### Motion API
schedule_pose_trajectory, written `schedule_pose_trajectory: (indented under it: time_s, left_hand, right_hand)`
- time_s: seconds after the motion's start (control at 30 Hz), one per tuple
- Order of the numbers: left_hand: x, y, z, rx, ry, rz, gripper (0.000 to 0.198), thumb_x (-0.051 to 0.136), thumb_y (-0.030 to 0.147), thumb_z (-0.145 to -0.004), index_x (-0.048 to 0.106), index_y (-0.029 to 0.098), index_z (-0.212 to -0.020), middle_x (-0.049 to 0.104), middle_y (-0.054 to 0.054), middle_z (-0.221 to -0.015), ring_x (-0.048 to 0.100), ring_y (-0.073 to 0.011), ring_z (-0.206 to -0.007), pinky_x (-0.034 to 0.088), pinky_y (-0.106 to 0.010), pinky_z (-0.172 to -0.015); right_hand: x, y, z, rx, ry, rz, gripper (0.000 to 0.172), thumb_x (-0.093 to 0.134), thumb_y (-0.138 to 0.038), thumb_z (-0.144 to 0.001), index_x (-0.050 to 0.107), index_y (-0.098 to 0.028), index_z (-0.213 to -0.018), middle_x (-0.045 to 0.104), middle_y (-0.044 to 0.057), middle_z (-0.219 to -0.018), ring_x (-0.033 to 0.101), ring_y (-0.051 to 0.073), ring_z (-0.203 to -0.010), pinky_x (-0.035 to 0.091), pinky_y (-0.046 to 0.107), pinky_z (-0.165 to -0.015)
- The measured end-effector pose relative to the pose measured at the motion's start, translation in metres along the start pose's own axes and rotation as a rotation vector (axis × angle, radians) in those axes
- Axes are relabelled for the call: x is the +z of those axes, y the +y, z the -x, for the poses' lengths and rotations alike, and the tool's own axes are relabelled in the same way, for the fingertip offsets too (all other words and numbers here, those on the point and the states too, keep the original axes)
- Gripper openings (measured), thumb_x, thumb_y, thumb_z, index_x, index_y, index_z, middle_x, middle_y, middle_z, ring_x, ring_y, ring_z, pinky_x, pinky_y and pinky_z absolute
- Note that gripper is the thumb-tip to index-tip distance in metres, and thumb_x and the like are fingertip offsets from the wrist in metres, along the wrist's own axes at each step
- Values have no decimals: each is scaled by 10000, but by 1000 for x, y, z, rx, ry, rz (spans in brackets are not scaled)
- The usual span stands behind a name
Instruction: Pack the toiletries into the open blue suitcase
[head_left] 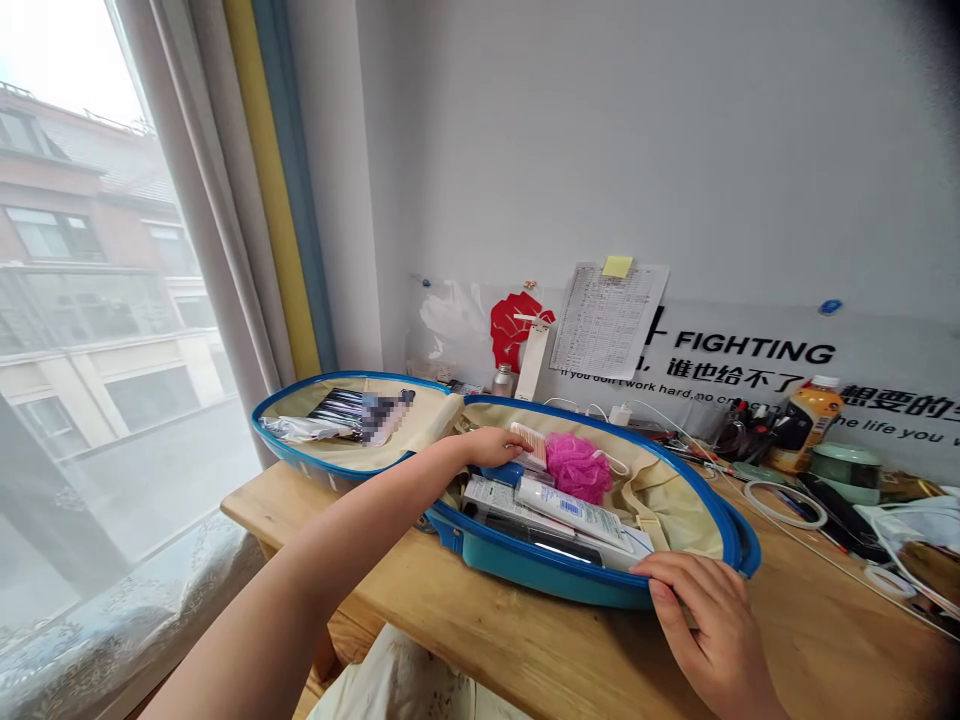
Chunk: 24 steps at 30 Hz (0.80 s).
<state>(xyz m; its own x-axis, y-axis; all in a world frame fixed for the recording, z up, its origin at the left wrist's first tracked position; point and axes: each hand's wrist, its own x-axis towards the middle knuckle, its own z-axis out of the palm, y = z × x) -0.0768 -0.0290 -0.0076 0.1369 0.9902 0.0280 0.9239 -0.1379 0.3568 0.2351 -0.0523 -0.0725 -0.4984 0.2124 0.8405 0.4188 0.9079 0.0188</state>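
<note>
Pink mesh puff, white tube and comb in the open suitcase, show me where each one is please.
Pink mesh puff (576,467): head view, on the middle of its ruffled mesh.
White tube (571,510): head view, on its printed side.
Comb (536,445): head view, on its toothed part.

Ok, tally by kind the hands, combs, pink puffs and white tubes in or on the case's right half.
Hands: 2, left hand and right hand
Comb: 1
Pink puff: 1
White tube: 1
Total: 5

Wall banner (739,318) reading "FIGHTING", "想要的", "don't work hard"
</note>
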Motion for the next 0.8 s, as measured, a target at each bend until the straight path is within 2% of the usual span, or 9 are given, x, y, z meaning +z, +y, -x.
schedule_pose_trajectory:
  time_s: [0.13,0.23,0.3,0.37,0.47,0.57,0.7,0.8]
  left_hand:
    - [-17,-11,4,-91,217,-14,362,386,277,-990,557,292,-1309,619,22,-1307,567,-142,-1181,419,-251,-1014]
    - [-39,-39,16,-273,377,-73,391,444,332,-983,484,229,-1359,501,-78,-1416,506,-217,-1249,404,-434,-1060]
    - [-53,-66,31,-445,413,-130,428,529,372,-945,489,210,-1339,463,-112,-1426,491,-267,-1253,403,-522,-1045]
    - [-63,-94,52,-646,380,-184,433,568,370,-924,506,191,-1312,485,-115,-1389,505,-277,-1228,426,-534,-1016]
    - [-69,-132,86,-930,269,-252,410,600,360,-905,539,178,-1267,525,-109,-1335,528,-275,-1196,448,-530,-991]
    - [-66,-159,113,-1120,179,-301,406,618,350,-893,550,178,-1254,520,-110,-1346,509,-287,-1222,441,-539,-996]
    - [-60,-177,134,-1211,144,-339,423,625,337,-886,544,170,-1267,480,-124,-1395,446,-318,-1289,408,-572,-1020]
    - [-59,-184,143,-1163,155,-347,405,609,350,-898,549,172,-1257,516,-114,-1354,501,-290,-1232,436,-544,-1000]
  right_hand:
    - [1,1,1,-3,1,5,198,460,-288,-929,647,-238,-890,677,-14,-815,612,131,-764,383,292,-736]
    - [1,1,1,-9,11,9,201,459,-287,-932,652,-239,-902,680,-12,-818,615,133,-762,386,294,-740]
    - [1,1,1,-10,14,7,202,455,-286,-934,649,-239,-902,682,-10,-819,616,135,-757,384,297,-743]
    - [1,0,0,-6,10,4,199,451,-284,-937,641,-236,-901,682,-9,-821,616,137,-759,382,298,-744]
    - [0,-1,-1,-8,13,4,195,448,-287,-943,629,-235,-894,678,-13,-817,612,131,-761,379,291,-740]
    - [0,-1,-1,-14,19,7,196,448,-286,-943,632,-238,-896,677,-20,-811,612,125,-753,378,290,-736]
    - [-1,0,1,-14,13,10,194,455,-288,-935,642,-244,-909,680,-22,-818,618,129,-754,379,299,-739]
    - [-1,0,1,-20,17,11,189,453,-282,-936,636,-241,-911,677,-24,-817,614,125,-756,376,296,-744]
